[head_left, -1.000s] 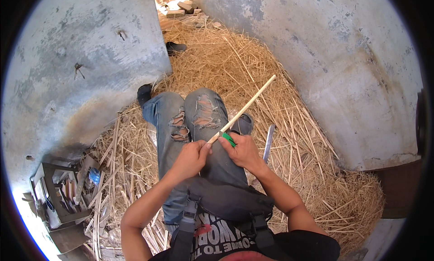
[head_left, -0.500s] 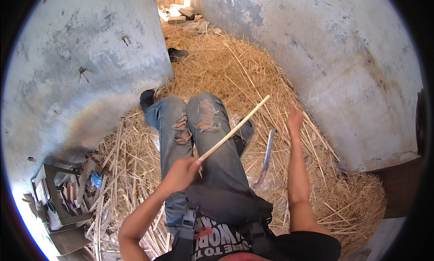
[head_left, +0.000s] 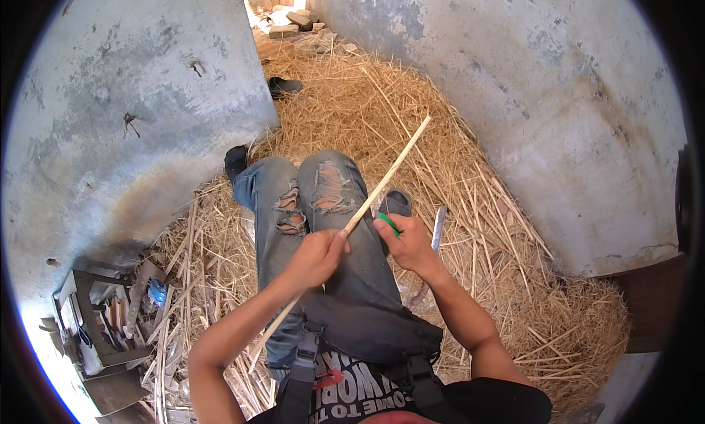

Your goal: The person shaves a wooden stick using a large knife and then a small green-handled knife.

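A long pale bamboo strip slants across my lap, its far end raised to the upper right. My left hand is closed round its middle, and the lower end runs on beneath my left wrist. My right hand grips a small green-handled knife close beside the strip, just beyond my left fingers. The knife's blade is hard to make out. On the floor right of my knees lies a long curved blade, partly covered by my right hand and forearm.
Straw and loose strips cover the floor around my legs. Grey walls rise on both sides. A dark frame-like box and a blue plastic scrap lie at left. Bricks sit at the far end.
My right hand has come in from the far right straw to the strip, now showing the green-handled knife. The strip has slid back through my left hand, which moved right and up.
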`<state>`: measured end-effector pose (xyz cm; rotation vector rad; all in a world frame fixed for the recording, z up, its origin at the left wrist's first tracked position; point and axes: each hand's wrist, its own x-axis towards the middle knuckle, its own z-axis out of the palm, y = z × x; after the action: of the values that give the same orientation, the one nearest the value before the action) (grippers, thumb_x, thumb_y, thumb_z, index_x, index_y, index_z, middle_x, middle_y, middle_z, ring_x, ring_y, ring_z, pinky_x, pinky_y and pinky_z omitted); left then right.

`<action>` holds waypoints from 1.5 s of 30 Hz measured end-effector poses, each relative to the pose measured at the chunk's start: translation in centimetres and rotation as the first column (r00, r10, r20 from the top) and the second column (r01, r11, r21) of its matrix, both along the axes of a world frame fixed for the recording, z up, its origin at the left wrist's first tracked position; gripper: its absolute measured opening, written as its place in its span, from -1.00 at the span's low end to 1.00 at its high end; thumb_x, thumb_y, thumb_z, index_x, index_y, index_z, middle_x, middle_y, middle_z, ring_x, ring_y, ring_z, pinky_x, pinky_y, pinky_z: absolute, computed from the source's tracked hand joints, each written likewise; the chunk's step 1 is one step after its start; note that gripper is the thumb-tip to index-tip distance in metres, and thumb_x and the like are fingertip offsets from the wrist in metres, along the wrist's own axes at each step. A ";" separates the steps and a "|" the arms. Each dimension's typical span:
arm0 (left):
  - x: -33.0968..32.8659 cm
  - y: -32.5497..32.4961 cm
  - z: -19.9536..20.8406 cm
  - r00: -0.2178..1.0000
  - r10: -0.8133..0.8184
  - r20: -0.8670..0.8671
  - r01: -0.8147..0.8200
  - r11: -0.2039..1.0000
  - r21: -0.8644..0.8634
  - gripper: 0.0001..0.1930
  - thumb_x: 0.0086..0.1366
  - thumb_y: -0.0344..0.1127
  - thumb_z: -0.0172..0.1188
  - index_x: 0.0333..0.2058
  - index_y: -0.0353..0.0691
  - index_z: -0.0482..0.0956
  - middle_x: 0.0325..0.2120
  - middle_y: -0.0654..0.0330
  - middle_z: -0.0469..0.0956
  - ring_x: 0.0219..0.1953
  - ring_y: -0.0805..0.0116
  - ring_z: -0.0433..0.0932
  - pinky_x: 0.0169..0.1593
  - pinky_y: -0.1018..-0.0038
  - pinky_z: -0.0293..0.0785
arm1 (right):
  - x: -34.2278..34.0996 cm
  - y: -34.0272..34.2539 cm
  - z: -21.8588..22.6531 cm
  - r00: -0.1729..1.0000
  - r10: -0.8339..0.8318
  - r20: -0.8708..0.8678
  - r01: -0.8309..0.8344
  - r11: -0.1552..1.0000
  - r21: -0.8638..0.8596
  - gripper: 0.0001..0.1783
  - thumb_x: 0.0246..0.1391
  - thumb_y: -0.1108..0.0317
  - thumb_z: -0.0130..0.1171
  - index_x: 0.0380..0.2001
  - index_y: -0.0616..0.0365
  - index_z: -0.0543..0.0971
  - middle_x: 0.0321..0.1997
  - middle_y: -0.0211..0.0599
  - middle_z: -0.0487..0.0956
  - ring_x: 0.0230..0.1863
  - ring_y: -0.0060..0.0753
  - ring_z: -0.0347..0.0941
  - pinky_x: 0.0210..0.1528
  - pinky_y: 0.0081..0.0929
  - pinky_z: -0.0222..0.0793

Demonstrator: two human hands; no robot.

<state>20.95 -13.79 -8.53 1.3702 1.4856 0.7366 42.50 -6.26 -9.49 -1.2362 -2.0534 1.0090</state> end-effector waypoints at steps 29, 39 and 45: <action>-2.7 -3.4 -0.6 0.981 0.001 -0.195 0.022 0.993 0.117 -0.62 0.50 -0.16 -0.07 -0.40 -0.32 0.52 -0.65 -0.03 0.48 -0.57 -0.01 0.49 -0.40 0.21 0.37 | -1.8 0.3 -1.2 0.977 0.027 0.211 -0.048 0.995 0.091 -0.40 0.29 -0.13 0.04 -0.53 0.23 0.61 -0.71 0.00 0.45 -0.65 -0.02 0.37 -0.50 -0.13 0.25; -2.9 -3.6 -0.7 0.963 0.002 -0.271 0.030 0.993 0.112 -0.65 0.49 -0.19 -0.05 -0.40 -0.34 0.50 -0.62 -0.10 0.50 -0.49 -0.18 0.51 -0.37 0.13 0.37 | -1.4 3.1 -2.8 0.984 -0.023 0.177 -0.025 0.965 0.263 -0.37 0.25 -0.17 0.06 -0.56 0.24 0.57 -0.73 0.01 0.40 -0.67 0.00 0.35 -0.53 -0.16 0.25; -2.9 -3.0 -0.4 0.959 0.004 -0.284 0.039 0.988 0.147 -0.68 0.48 -0.21 -0.03 -0.40 -0.31 0.49 -0.59 -0.10 0.52 -0.47 -0.23 0.52 -0.36 0.08 0.38 | -0.6 6.4 -1.1 0.974 -0.110 0.196 0.076 0.981 0.177 -0.32 0.25 -0.25 0.01 -0.60 0.19 0.57 -0.71 0.00 0.47 -0.64 0.08 0.45 -0.52 -0.07 0.31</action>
<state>18.05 -16.77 -8.98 1.6577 1.6634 0.6725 41.88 0.11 -10.58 -1.3809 -2.1618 0.6727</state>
